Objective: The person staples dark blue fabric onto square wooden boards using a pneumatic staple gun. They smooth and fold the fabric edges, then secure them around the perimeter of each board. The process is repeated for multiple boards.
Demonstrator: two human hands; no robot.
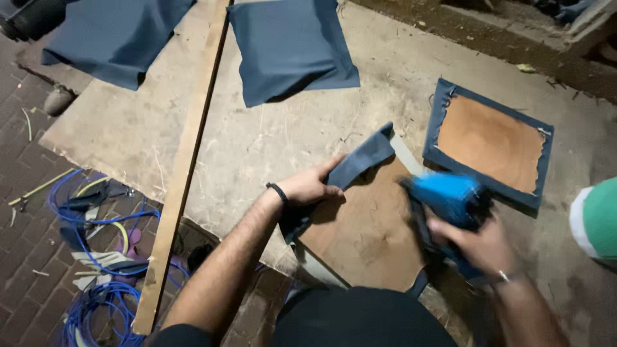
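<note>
A person is looking down at a worn wooden bench (270, 148), where a square plywood seat panel (369, 231) is lying face down near six o'clock with dark blue fabric (363, 157) wrapping up over its far edge. The left hand (312, 186) is pinching and pulling that fabric flap taut, fingers closed on the cloth, which looks soft, thin and likely to slip loose unless gripped close to the board's rim; the panel itself seems stiff and light. The right hand (479, 244) is closing fully around a blurred blue stapler-like tool (450, 199) at four o'clock. A second panel (491, 144), already edged in blue, is lying just beyond at two o'clock. A blue cushion (289, 48) is resting at twelve o'clock, a long wooden batten (186, 160) is running past at nine, and tangled blue hose (96, 263) is lying on the brick floor at eight.
</note>
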